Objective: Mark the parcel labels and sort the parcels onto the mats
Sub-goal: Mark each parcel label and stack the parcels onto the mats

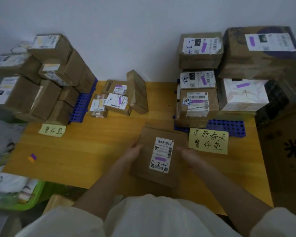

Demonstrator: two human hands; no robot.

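Note:
I hold a flat brown parcel (143, 161) above the yellow table (85, 147), near its front. My left hand (134, 152) grips its left edge and my right hand (188, 156) grips its right edge. Its white label (161, 154) carries a purple stripe and the handwritten mark 4-2-19. A blue mat (227, 126) at the right bears a stack of labelled parcels (200, 74). Another blue mat (80, 106) at the left bears a pile of brown boxes (58, 74).
A yellow note (208, 140) lies before the right mat, and a smaller one (52, 130) before the left pile. Several small parcels (120, 98) sit mid-table by the wall. A purple-orange marker (32, 157) lies at left. A big carton (285, 151) stands right, a green bin (24, 197) lower left.

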